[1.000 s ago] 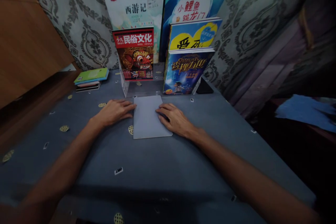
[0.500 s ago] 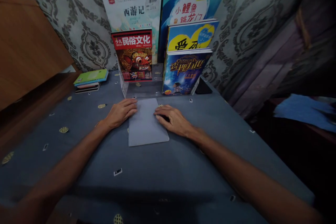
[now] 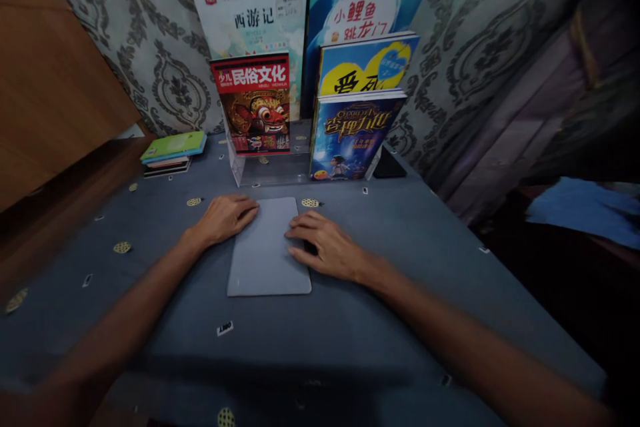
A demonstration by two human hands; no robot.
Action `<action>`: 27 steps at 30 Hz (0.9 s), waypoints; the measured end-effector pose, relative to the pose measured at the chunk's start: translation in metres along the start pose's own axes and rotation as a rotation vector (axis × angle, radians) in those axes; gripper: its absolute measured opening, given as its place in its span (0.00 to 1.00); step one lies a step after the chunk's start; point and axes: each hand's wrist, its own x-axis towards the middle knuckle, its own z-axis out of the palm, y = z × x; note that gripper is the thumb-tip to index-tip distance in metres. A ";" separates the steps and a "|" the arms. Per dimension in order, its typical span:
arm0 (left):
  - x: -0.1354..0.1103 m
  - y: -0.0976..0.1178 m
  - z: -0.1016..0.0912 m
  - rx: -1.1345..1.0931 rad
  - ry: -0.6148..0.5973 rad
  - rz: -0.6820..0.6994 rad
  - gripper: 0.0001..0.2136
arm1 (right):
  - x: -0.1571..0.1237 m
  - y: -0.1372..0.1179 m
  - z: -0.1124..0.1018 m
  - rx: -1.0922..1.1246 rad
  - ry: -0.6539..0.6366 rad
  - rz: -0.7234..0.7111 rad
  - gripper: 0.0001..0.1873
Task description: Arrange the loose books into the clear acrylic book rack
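A plain grey notebook [image 3: 267, 257] with rounded corners lies flat on the blue patterned tablecloth [image 3: 280, 340], nothing printed on the side facing up. At its upper left edge rests my left hand [image 3: 227, 219], fingers stretched out and lying close together, the tips on the cover's border. My right hand [image 3: 325, 247] covers part of the right edge. Its fingers are slightly bent and spread, their tips resting on the cover. Neither hand wraps round the notebook.
Behind the notebook a clear book stand [image 3: 275, 170] holds several upright books, with a red-topped one [image 3: 260, 107] and a dark blue one [image 3: 355, 140] in front. A small book pile [image 3: 173, 150] lies back left. A flat black object [image 3: 390, 165] lies right of the stand.
The notebook has slid towards me and a little to the left. My right hand has moved with it the same way; my left hand has shifted slightly nearer.
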 end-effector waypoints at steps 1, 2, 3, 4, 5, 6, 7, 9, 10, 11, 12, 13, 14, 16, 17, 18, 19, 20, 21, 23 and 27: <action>0.000 0.003 -0.003 0.020 -0.003 -0.004 0.17 | -0.005 -0.006 0.000 -0.016 -0.022 -0.005 0.17; 0.000 0.005 -0.005 0.040 -0.005 -0.004 0.17 | -0.010 -0.012 -0.001 -0.029 -0.047 -0.019 0.21; 0.000 0.007 -0.006 0.058 -0.008 -0.002 0.17 | -0.016 -0.018 -0.002 -0.043 -0.076 -0.031 0.26; 0.000 0.008 -0.007 0.073 -0.012 0.000 0.18 | -0.022 -0.025 -0.003 -0.055 -0.103 -0.043 0.30; 0.000 0.009 -0.008 0.082 -0.016 0.005 0.18 | -0.029 -0.031 -0.004 -0.064 -0.132 -0.058 0.35; 0.000 0.010 -0.009 0.082 -0.019 0.014 0.19 | -0.036 -0.037 -0.005 -0.064 -0.159 -0.077 0.39; 0.000 0.012 -0.010 0.074 -0.020 0.027 0.19 | -0.042 -0.043 -0.006 -0.060 -0.180 -0.088 0.43; 0.000 0.016 -0.011 0.039 -0.021 0.063 0.18 | -0.053 -0.054 -0.005 -0.050 -0.198 -0.099 0.45; 0.000 0.020 -0.012 0.021 -0.026 0.081 0.18 | -0.057 -0.060 -0.004 -0.054 -0.204 -0.094 0.44; 0.001 0.023 -0.013 0.007 -0.035 0.095 0.17 | -0.061 -0.066 -0.002 -0.066 -0.212 -0.091 0.43; 0.001 0.027 -0.014 0.000 -0.049 0.106 0.17 | -0.063 -0.072 0.001 -0.086 -0.221 -0.088 0.42; 0.001 0.032 -0.015 -0.001 -0.065 0.113 0.17 | -0.065 -0.079 0.005 -0.112 -0.228 -0.092 0.42; 0.002 0.036 -0.016 0.005 -0.080 0.120 0.18 | -0.066 -0.086 0.009 -0.145 -0.222 -0.087 0.41; 0.002 0.043 -0.016 0.031 -0.104 0.135 0.18 | -0.065 -0.099 0.019 -0.205 -0.149 -0.066 0.35; 0.002 0.045 -0.016 0.045 -0.110 0.142 0.18 | -0.064 -0.104 0.023 -0.221 -0.102 -0.057 0.30; 0.001 0.046 -0.016 0.054 -0.110 0.149 0.18 | -0.064 -0.109 0.027 -0.225 -0.051 -0.057 0.25; 0.001 0.047 -0.015 0.053 -0.103 0.154 0.18 | -0.063 -0.113 0.031 -0.221 -0.003 -0.060 0.22; 0.000 0.046 -0.014 0.037 -0.088 0.156 0.18 | -0.062 -0.116 0.034 -0.210 0.043 -0.068 0.18; 0.000 0.044 -0.013 0.008 -0.069 0.152 0.18 | -0.062 -0.117 0.035 -0.196 0.080 -0.082 0.16; -0.001 0.038 -0.011 -0.083 -0.038 0.129 0.19 | -0.061 -0.119 0.035 -0.167 0.132 -0.120 0.13; -0.001 0.024 -0.008 -0.369 -0.051 0.020 0.22 | -0.057 -0.116 0.022 -0.138 0.193 -0.181 0.12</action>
